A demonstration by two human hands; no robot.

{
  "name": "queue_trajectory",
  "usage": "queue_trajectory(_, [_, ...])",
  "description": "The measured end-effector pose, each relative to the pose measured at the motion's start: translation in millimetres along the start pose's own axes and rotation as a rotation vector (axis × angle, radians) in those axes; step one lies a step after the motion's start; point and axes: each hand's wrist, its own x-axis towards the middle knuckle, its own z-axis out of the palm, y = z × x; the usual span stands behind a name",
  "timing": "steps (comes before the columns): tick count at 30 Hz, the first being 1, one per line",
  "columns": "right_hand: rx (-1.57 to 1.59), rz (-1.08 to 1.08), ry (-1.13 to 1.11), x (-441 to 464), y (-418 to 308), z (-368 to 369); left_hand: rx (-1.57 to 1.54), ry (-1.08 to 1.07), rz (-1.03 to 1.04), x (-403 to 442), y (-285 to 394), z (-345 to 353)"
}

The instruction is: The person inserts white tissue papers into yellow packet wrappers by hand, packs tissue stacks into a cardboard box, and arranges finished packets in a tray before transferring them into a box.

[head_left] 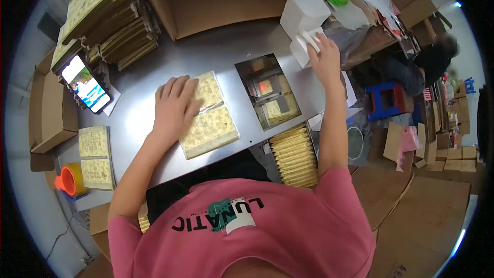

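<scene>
My left hand (174,104) lies with spread fingers at the left edge of a yellow patterned packet (211,126), which has a pale band across its middle. At the back right of the metal table, my right hand (323,55) has its fingers on white folded sheets (303,38) beside a white stack (306,13); its fingertips pinch the sheets' edge. Between the hands is a rectangular opening (256,80) in the tabletop, with packets visible in it.
A phone (86,84) leans beside stacked packets (98,10). Another packet (95,157) and orange-yellow tape (72,179) lie left. An open cardboard box (221,0) stands behind. Yellow packets (294,157) fill a container below the front edge. A person (437,56) sits far right.
</scene>
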Motion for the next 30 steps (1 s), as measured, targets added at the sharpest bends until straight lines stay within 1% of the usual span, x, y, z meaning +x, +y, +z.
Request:
queue_trajectory(1, [-0.028,0.002,0.021,-14,-6,-3,-0.047,-0.025,-0.010,-8,1,3])
queue_trajectory(3, [-0.058,-0.005,0.035,-37,-21,-13,-0.024,-0.011,-0.017,-16,7,6])
queue_trajectory(5, [-0.015,0.125,0.077,-53,-41,-19,-0.031,-0.012,0.016,-16,12,7])
queue_trajectory(6, [0.024,0.195,0.141,-57,-35,-10,-0.050,-0.029,0.005,-11,13,4])
queue_trajectory(7, [0.045,0.190,0.121,-58,-49,-12,-0.042,-0.045,-0.019,-10,14,0])
queue_trajectory(9, [-0.349,-0.046,0.153,-45,-77,-27,-0.069,0.075,0.109,-8,9,-8])
queue_trajectory(10, [-0.185,-0.109,0.164,-42,-109,-36,-0.094,0.105,0.172,-9,4,-14])
queue_trajectory(11, [-0.061,-0.285,0.141,-47,-132,-28,-0.090,0.098,0.157,-13,1,-18])
queue_trajectory(12, [0.060,-0.455,0.122,-53,-155,-21,-0.065,0.010,0.236,-16,-2,-23])
queue_trajectory(13, [0.178,-0.472,0.088,-66,-181,-8,-0.041,-0.074,0.318,-18,-4,-25])
queue_trajectory(14, [0.236,-0.590,-0.023,-74,-197,-6,-0.039,-0.073,0.315,-21,-4,-23])
queue_trajectory(15, [0.204,-0.712,-0.072,-81,-205,-2,0.010,-0.074,0.344,-22,-1,-19])
queue_trajectory(16, [0.336,-0.753,-0.121,-86,-210,2,0.058,-0.077,0.373,-22,2,-16])
queue_trajectory(17, [0.336,-0.753,-0.121,-88,-211,6,0.057,-0.077,0.373,-20,4,-14])
queue_trajectory(19, [0.510,-0.906,-0.245,-87,-210,12,0.164,-0.157,0.266,-11,11,-14])
queue_trajectory(20, [0.567,-0.960,-0.277,-84,-212,14,0.161,-0.158,0.270,-8,12,-14])
queue_trajectory(21, [0.563,-0.955,-0.277,-85,-214,14,0.172,-0.182,0.244,-4,11,-13])
queue_trajectory(23, [0.596,-0.934,-0.411,-87,-218,16,0.179,-0.203,0.225,-3,9,-13])
queue_trajectory(25, [0.602,-0.928,-0.444,-87,-221,10,-0.038,-0.117,0.351,-12,4,-17])
queue_trajectory(27, [0.619,-0.929,-0.485,-87,-228,7,0.007,-0.102,0.327,-11,6,-17])
queue_trajectory(29, [0.648,-0.916,-0.419,-86,-241,12,0.048,-0.098,0.303,-10,10,-12])
queue_trajectory(30, [0.573,-0.916,-0.354,-86,-244,19,0.131,-0.115,0.287,-6,12,-9])
